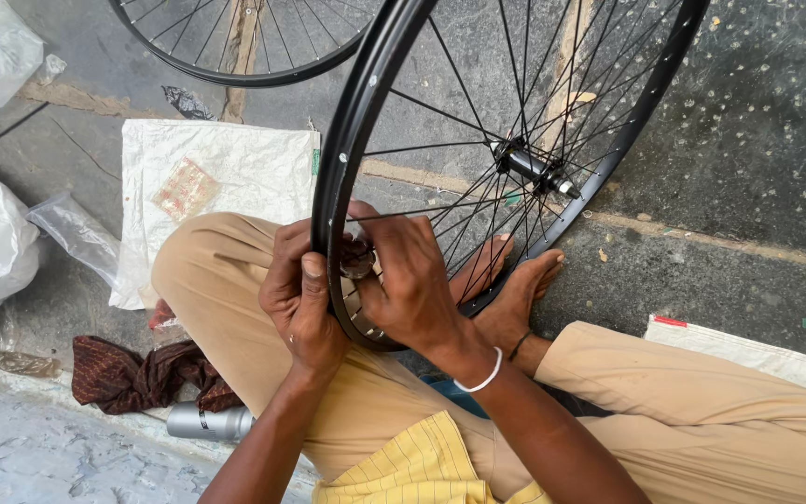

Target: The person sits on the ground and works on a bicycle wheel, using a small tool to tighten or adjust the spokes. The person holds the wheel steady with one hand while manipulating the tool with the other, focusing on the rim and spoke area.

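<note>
Black bicycle wheel stood upright across the lap, rim low between tan-trousered knees (likely so the rim stays steady for close work). Left hand wrapped round the outer rim, thumb flat on top, bracing it. Right hand reaching through the spokes, fingers pinched on a small round metal tool pressed to the rim's inner face.
</note>
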